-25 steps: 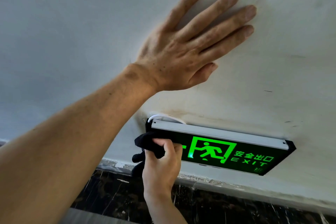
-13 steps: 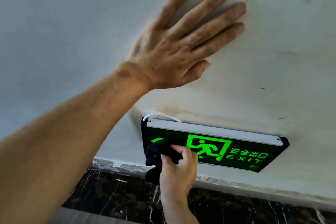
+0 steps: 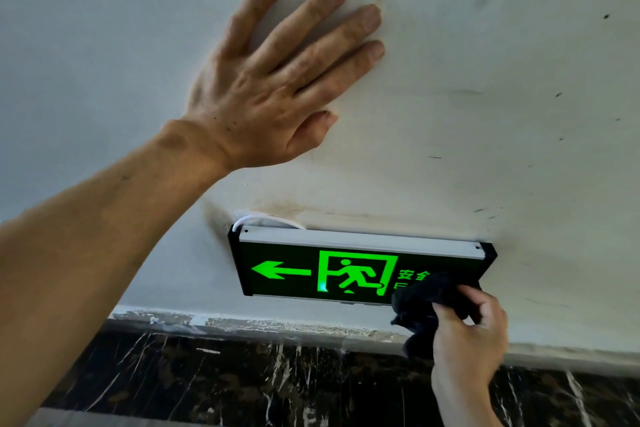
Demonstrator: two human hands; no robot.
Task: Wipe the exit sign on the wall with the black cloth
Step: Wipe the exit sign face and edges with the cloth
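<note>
Green-lit exit sign (image 3: 346, 270), black frame with a pale metal top rail, fixed low on the white wall (image 3: 485, 80) at lower centre of the frame; arrow and running figure uncovered, lettering at its right end hidden. Black cloth (image 3: 426, 302), bunched, pressed on the sign's lower right corner, a fold hanging below the sign's bottom edge. Right hand (image 3: 467, 340), rising from the lower right of the frame, wrist bent toward the wall, grip closed around the cloth, fingers curled over the wad. Left hand (image 3: 273, 80), upper centre, forearm entering from the lower left, palm flat on the wall above the sign, fingers spread and extended, holding nothing. White cable (image 3: 263, 218) looping from the sign's top left corner. Dark veined stone skirting (image 3: 242, 381) along the bottom.
</note>
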